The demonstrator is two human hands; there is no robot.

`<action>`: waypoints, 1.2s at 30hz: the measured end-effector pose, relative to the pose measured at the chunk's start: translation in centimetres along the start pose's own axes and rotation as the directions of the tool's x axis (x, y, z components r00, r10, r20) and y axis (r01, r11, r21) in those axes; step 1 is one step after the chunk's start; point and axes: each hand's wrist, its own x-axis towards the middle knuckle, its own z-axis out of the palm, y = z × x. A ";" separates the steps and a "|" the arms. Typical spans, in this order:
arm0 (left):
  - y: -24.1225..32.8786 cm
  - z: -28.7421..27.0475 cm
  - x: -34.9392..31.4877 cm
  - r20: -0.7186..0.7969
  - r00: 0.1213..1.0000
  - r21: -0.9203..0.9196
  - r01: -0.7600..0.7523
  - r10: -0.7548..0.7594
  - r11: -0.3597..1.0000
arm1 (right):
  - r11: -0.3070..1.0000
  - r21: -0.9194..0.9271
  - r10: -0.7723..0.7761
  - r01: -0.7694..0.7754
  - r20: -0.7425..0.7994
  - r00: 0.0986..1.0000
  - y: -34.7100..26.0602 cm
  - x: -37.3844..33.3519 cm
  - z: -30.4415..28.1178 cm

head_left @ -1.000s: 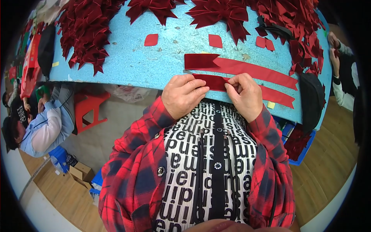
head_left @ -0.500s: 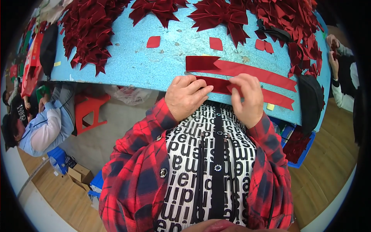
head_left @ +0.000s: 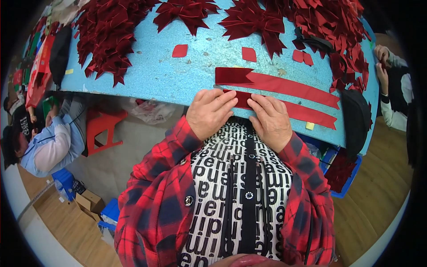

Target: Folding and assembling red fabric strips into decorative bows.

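Right hand has shifted in toward the left along the near ribbon

Half a second ago the right hand [head_left: 270,119] was farther along the near ribbon [head_left: 243,99]; now its fingertips lie on the dark velvet stretch, only a short gap from those of the left hand [head_left: 209,112]. The left hand's fingers bend over the dark end – whether either hand pinches the ribbon or merely presses it, I cannot tell.

This ribbon lies along the near edge of the light blue surface [head_left: 155,75], its lighter red length running out under the right hand to a notched tip toward the near right corner. A far ribbon [head_left: 293,89] lies just beyond it, roughly parallel, with a dark, notched piece at its left end. A yellow tag [head_left: 310,126] sits by the near edge.

Farther in from that edge are small red pieces [head_left: 249,54], then dark red bows [head_left: 255,24]. A bow pile [head_left: 106,35] fills the left part – and a black cloth item [head_left: 356,115] hangs at the right edge.
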 end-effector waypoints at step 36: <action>-0.9 0.6 3.0 0.001 0.809 -0.117 0.583 -0.587 0.804 | 0.999 0.014 0.030 -0.029 -0.066 0.997 0.4 0.9 1.4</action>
